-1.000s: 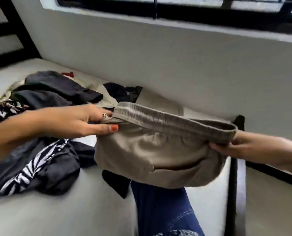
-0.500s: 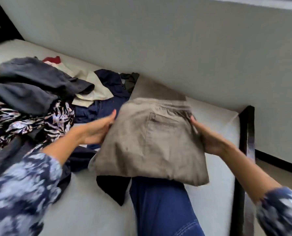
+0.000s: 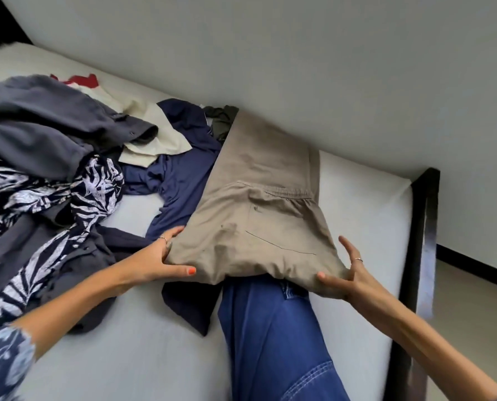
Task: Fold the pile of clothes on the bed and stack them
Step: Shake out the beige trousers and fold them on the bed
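Folded khaki trousers (image 3: 259, 215) lie on the white mattress (image 3: 366, 215), their near edge over a pair of blue jeans (image 3: 270, 337). My left hand (image 3: 160, 259) grips the trousers' near left corner between the thumb and curled fingers. At the near right corner, my right hand (image 3: 348, 273) has its fingers spread, with only the thumb touching the cloth. The unfolded pile lies to the left: a grey shirt (image 3: 47, 128), a dark leaf-print garment (image 3: 76, 204), a navy top (image 3: 180, 175) and a cream piece (image 3: 154, 137).
A grey wall runs behind the bed. The black bed frame (image 3: 424, 227) edges the mattress on the right, with floor beyond it. A red scrap (image 3: 82, 80) and an olive garment (image 3: 221, 120) lie at the back. A dark cloth (image 3: 189, 305) lies beside the jeans.
The khaki trousers came down from the air onto the bed and were folded over. Both hands slid from their sides to the near corners, and my view dropped.
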A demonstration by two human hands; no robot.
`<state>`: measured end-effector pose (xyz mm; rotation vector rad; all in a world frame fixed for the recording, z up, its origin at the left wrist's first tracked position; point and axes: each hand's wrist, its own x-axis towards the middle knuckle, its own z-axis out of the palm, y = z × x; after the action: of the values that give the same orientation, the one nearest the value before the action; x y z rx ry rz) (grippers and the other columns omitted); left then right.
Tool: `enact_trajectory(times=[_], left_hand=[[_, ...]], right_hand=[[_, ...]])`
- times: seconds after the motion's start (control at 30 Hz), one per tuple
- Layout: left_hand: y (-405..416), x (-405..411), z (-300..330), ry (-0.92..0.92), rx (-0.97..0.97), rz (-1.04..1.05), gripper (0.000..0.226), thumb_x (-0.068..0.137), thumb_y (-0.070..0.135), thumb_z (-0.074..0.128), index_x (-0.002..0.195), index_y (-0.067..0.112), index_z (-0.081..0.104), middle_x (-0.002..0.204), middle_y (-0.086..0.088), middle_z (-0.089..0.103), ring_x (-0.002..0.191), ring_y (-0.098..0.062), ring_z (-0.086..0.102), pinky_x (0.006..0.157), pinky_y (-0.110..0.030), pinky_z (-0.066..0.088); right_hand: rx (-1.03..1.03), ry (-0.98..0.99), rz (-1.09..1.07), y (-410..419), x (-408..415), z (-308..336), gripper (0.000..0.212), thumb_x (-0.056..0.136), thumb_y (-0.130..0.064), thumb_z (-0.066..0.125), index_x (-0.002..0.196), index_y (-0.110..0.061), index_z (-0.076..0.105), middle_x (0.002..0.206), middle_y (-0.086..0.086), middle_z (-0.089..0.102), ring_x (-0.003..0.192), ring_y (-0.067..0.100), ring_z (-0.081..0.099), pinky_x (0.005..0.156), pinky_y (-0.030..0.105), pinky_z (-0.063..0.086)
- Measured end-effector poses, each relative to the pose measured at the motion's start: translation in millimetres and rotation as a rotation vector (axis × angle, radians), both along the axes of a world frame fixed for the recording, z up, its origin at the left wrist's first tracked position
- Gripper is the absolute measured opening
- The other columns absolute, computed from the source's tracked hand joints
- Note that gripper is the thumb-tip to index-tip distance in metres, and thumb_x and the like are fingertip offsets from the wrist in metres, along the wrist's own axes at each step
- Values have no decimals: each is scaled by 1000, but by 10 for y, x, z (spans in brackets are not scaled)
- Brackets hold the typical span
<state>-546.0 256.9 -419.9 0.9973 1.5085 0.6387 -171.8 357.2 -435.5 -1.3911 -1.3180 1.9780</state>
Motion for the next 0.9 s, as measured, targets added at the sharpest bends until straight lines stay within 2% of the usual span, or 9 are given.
enact_trajectory(times=[0.13,0.23,0.37,0.47,0.53,0.63,0.77,0.87,0.9], left_hand=[[-126,93,-66,389,164,-270,115,59,39,88,147,40,15,147,22,27,133,9,31,106,-4,22],[-123,216,-164,788,237,-368,95,72,32,76,147,34,17,137,10,45,127,-10,45,104,-17,33],[40,272,101,1048,382,-263,69,73,12,57,138,27,39,115,-4,64,110,-27,61,91,-35,48],[94,279,557,1069,495,-219,33,69,15,53,101,22,60,100,-5,67,100,-30,63,78,-35,52],[69,319,822,1174,468,-289,9,72,20,53,79,20,48,89,-3,61,94,-30,61,71,-33,48],[25,338,1183,1279,438,-443,15,65,35,44,72,25,36,83,1,57,90,-28,60,69,-31,45],[-24,406,1709,1094,335,-635,17,61,44,44,76,43,52,59,6,52,65,-14,54,65,-26,45],[-57,507,1901,962,228,-806,12,67,39,54,63,50,50,58,11,51,54,-8,42,52,-17,31],[-67,510,1923,934,195,-815,5,67,44,53,65,40,53,60,8,51,56,-8,42,53,-17,32]], right_hand=[[307,-234,335,-207,-2,-5,90,72,-16,82,142,-41,32,142,-18,41,122,-15,43,98,7,35],[482,-495,335,-262,-103,-82,74,80,-2,68,141,-29,38,128,-7,54,117,5,54,79,-5,32],[795,-580,209,-176,-173,79,39,79,4,61,109,-19,70,97,-7,72,99,9,65,70,3,38],[990,-639,153,-42,-95,358,28,74,9,62,82,-17,72,75,1,69,76,23,66,61,20,41],[1102,-627,134,-8,-14,565,23,73,3,62,81,-16,73,72,0,60,68,26,60,61,25,37],[1276,-619,169,-18,148,911,13,74,-20,62,79,-17,74,79,-12,42,70,18,48,63,20,32],[1055,-463,382,-64,368,1371,43,76,-73,52,83,-35,70,119,-24,48,110,4,52,95,14,37],[750,-186,572,-70,436,1538,10,78,-24,72,88,-22,75,115,-13,65,110,4,62,90,21,50],[705,-153,586,-29,453,1516,23,79,-1,66,86,-21,74,100,-9,70,99,7,66,83,26,54]])
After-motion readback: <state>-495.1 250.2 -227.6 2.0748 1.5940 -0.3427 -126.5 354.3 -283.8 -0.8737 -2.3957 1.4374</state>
